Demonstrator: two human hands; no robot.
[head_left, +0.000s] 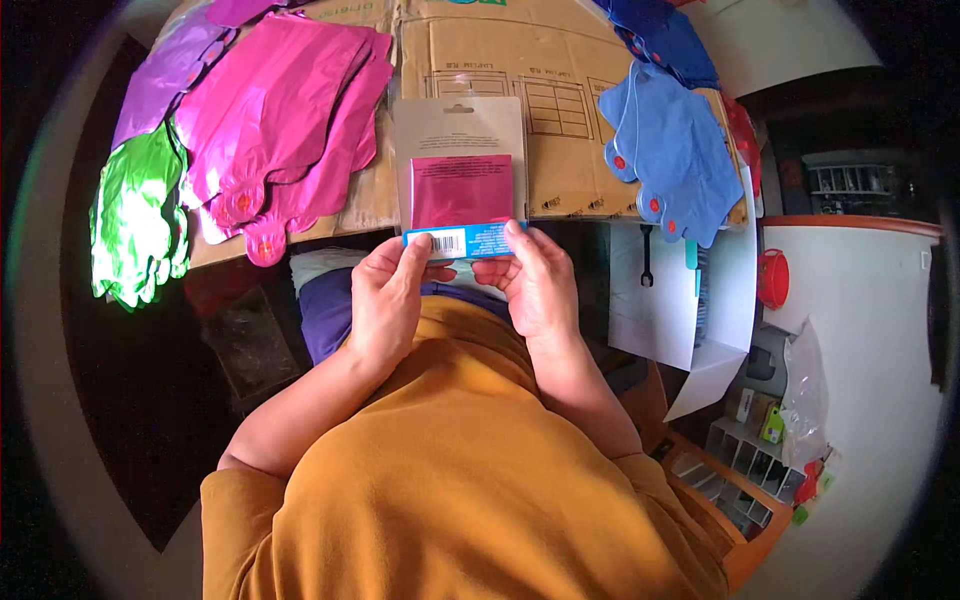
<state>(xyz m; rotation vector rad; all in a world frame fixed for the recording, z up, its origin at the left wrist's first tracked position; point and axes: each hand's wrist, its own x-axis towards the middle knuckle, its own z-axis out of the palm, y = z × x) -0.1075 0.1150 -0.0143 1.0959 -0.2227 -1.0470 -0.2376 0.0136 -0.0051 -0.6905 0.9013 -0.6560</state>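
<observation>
Between my two hands is a flat hang-hole package point(462, 190), with a pale card back, a folded shiny magenta foil piece in its middle and a blue strip with a barcode along the near edge. My left hand point(388, 295) pinches the strip's left corner, thumb on top. The right corner is gripped by my right hand point(535, 280), its thumb also on top. The package is held at the near edge of the cardboard surface point(480, 60). Left of it lies a stack of flat magenta foil balloons point(275, 110); to the right are light blue foil balloons point(675, 145).
Green foil balloons point(142, 215) hang over the cardboard's left edge, with purple ones point(170, 80) behind. Dark blue foil pieces point(665, 40) lie far right. An open white box point(655, 300) stands right of my lap, beside a wooden chair point(735, 540) and a red container point(772, 280).
</observation>
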